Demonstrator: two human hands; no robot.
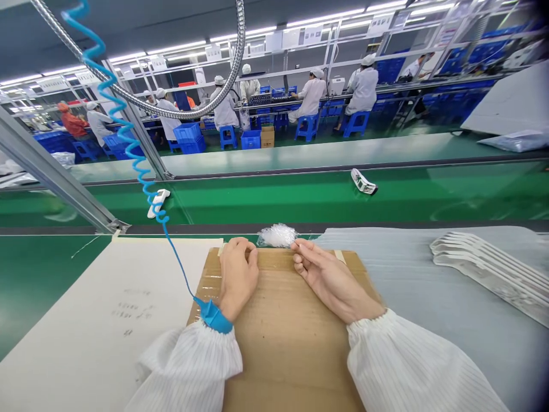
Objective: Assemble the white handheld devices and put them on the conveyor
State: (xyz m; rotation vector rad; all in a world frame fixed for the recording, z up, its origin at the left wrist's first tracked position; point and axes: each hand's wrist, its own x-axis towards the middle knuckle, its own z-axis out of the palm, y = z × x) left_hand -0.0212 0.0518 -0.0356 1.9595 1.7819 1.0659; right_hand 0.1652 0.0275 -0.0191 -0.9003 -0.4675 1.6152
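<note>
Your left hand (pixel 238 274) is resting knuckles-up on the far edge of the flat brown cardboard sheet (pixel 283 343), its fingers curling tightly under. I cannot tell whether anything is inside that curl. Your right hand (pixel 328 277) is lying beside it, well narrowed, with thumb and forefinger pinching the right edge of the small clump of clear, crinkled plastic film (pixel 278 235). That clump is sitting just past the cardboard's far edge, between your two hands and slightly ahead of them.

A blue fabric wrist strap (pixel 213 316) is wrapping your left wrist above the white striped cuff, and its blue coiled cord (pixel 124 131) is climbing away to the upper left.

A cream paper sheet (pixel 107 309) is lying left of the cardboard. A pale grey foam sheet (pixel 429 309) is spreading out to the right, carrying a stack of white moulded plastic parts (pixel 489 269).

Beyond them, the green conveyor belt (pixel 300 200) is bearing a white handheld device (pixel 158 202) on the left and a white-and-black piece (pixel 363 182) further right. A flexible silver metal hose (pixel 193 109) is arching overhead. Other people in white coats and caps (pixel 311 94) are sitting at the far line on blue stools.
</note>
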